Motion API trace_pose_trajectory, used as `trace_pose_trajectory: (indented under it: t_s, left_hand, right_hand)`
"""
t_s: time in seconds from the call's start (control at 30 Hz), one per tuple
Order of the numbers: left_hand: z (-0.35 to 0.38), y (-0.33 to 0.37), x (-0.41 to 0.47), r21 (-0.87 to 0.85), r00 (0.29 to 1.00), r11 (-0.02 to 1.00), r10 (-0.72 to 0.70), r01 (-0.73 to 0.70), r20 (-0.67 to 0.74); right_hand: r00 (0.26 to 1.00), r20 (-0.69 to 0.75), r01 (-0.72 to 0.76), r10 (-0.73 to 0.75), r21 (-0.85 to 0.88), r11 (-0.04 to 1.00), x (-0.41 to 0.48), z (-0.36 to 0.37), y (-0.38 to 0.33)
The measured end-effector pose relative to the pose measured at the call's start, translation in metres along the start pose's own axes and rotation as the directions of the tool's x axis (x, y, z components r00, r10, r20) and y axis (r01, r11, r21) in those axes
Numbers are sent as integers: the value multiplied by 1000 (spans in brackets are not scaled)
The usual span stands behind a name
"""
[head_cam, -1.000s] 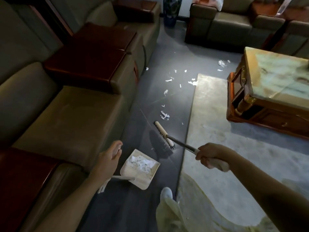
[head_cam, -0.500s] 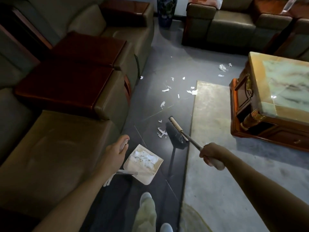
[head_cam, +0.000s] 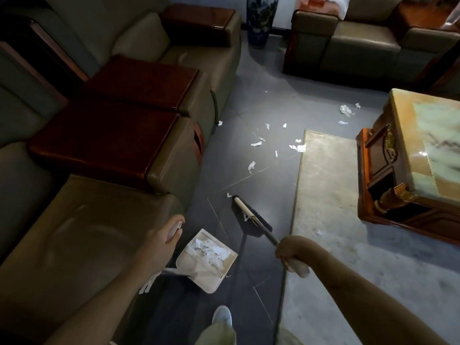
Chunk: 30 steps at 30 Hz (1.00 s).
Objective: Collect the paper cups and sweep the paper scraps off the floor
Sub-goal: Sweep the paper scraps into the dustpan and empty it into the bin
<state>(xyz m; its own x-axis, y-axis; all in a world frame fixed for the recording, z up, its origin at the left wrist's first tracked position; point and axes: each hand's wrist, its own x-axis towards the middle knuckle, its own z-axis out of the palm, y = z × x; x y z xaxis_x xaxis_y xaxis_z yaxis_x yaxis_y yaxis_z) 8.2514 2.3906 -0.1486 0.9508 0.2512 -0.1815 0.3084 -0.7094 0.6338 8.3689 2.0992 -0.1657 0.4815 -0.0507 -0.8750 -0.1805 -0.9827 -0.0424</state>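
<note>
left hand (head_cam: 161, 242): fingers curled round dustpan (head_cam: 206, 270) handle, pan just right of it | right hand (head_cam: 288, 252): fist clamped on broom (head_cam: 251, 217) handle, brush head on floor (head_cam: 258, 265) just ahead | paper scraps (head_cam: 256, 144): some in pan, rest scattered farther ahead of both hands, near rug (head_cam: 323, 195) edge

Vase (head_cam: 258, 23) top cut off, coffee table (head_cam: 380, 155) cropped at right edge, dustpan (head_cam: 210, 282) handle partly behind left hand (head_cam: 159, 242).
</note>
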Motion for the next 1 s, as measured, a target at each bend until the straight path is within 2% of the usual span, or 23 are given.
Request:
trace_pose_trajectory:
  t_s: [0.17, 0.3, 0.5, 0.63, 0.8, 0.9, 1.0]
  left_hand:
    - [0, -6, -51, -5, 998, 998, -63, 63, 2]
    - [2, -17, -105, 4, 995, 996, -94, 94, -28]
    - [10, -33, -165, -8, 995, 995, -100, 100, -13]
    - [11, -40, -197, -23, 995, 995, -101, 101, 9]
    - [25, -44, -214, -71, 996, 995, -80, 76, -48]
    - [28, -48, -209, -69, 995, 995, -71, 66, -72]
    - [29, -53, -202, -60, 991, 997, -51, 43, -128]
  right_hand:
    - [999, 1, 45, -45, -148, 988, -27, 41, 17]
    - [992, 89, 107, -87, -253, 962, -61, 89, 44]
    - [968, 120, 240, -221, -178, 954, -113, 100, 52]
    - [968, 49, 251, -247, -228, 941, -132, 94, 55]
    - [980, -47, 182, -193, -166, 969, -131, 123, 58]
    - [985, 35, 173, -170, -147, 974, -128, 150, 55]
    - [978, 141, 180, -153, -208, 961, -137, 188, 47]
